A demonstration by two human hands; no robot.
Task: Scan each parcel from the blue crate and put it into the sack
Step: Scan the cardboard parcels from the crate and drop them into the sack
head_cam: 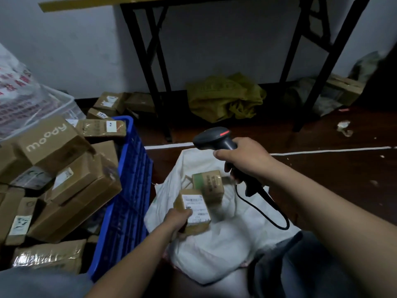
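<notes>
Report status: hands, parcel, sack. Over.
Left hand grips labelled parcel over the open sack. Right hand holds scanner. One green-banded parcel already inside; nothing blocking the drop. Blue crate piled with more.

Lighting is dim and cool throughout; the source is out of view, seemingly overhead. The white sack (225, 250) is the brightest area. Heavy shadow lies under the far table (153, 91) and across the dark floor (322, 179). Tape on a near-left box (49, 257) shows glare. The parcel (194, 208) in the left hand (178, 219) is motion-blurred, its label unreadable. A red indicator glows on the scanner (211, 137). Wide-angle bending is visible at the edges, and the far right corner is smeared.
</notes>
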